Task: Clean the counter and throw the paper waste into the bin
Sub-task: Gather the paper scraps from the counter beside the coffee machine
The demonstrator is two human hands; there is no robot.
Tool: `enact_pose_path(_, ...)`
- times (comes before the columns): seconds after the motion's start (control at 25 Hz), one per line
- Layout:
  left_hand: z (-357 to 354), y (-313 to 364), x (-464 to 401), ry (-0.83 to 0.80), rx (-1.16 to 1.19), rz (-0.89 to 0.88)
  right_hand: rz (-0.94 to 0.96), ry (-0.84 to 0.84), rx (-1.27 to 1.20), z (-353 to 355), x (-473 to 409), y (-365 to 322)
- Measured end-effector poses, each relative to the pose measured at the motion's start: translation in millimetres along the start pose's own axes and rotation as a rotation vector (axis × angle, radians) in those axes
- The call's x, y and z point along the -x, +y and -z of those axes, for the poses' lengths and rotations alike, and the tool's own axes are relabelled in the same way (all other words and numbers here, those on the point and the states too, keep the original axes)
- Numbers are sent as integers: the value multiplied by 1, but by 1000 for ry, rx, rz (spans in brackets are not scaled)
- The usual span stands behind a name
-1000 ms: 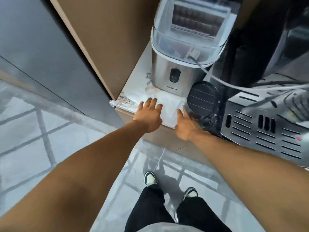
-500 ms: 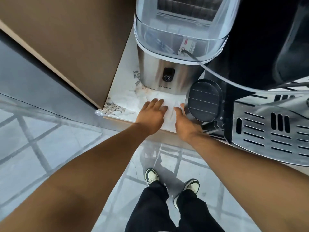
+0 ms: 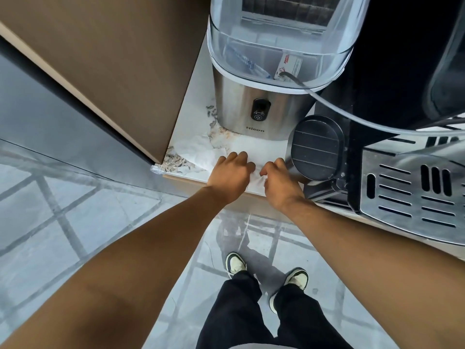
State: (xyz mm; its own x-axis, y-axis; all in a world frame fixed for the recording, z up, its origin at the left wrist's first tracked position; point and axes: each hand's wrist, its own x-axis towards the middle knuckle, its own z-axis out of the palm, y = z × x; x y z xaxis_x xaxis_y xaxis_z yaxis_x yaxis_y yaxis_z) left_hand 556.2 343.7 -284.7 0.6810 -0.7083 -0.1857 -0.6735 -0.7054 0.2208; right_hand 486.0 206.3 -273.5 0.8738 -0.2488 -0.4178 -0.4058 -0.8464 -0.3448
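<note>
Both hands, left (image 3: pixel 230 176) and right (image 3: pixel 278 182), curl shut on the paper (image 3: pixel 254 152), bunching it against the counter (image 3: pixel 191 122) to lift as one wad.

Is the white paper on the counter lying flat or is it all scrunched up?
Scrunched up. The paper bunches into wrinkles between the left hand and right hand, whose curled fingers gather it at the counter edge.

Steel Hicon ice maker (image 3: pixel 254 107) beside blk coffee machine (image 3: pixel 392 187).
</note>
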Motion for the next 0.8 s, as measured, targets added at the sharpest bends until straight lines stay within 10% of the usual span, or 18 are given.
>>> enact_pose_path(0.8, 3, -45, 28, 82, 14, 406, -104, 27, 63, -5, -1, -10)
